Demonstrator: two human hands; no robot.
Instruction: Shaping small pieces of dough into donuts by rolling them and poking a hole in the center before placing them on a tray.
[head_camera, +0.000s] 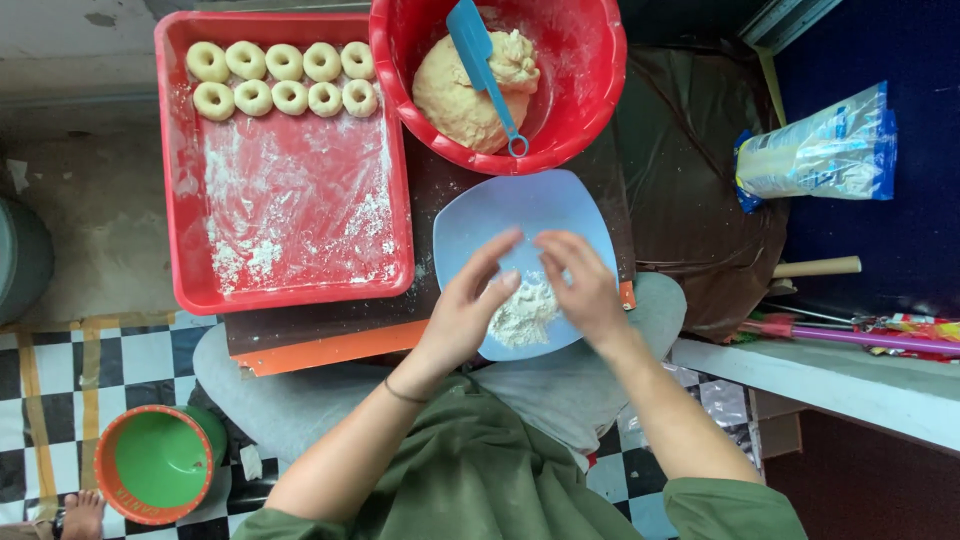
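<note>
My left hand (470, 305) and my right hand (583, 285) hover close together over a light blue plate (520, 205) that rests on a board across my lap. A small heap of white flour (527, 312) lies on the plate under my fingers. Both hands have floury fingertips, slightly curled and apart, and I see nothing gripped in them. Just beyond the plate stands a red bowl (590, 95) with a lump of pale dough (460, 95) and a blue scraper (482, 60) leaning in it.
A red tray (180, 200) at the left holds several ring-shaped dough pieces (283, 78) on a floured plastic sheet. A flour bag (820, 150) lies at the right on blue cloth. A green bowl (160, 462) sits on the checkered floor.
</note>
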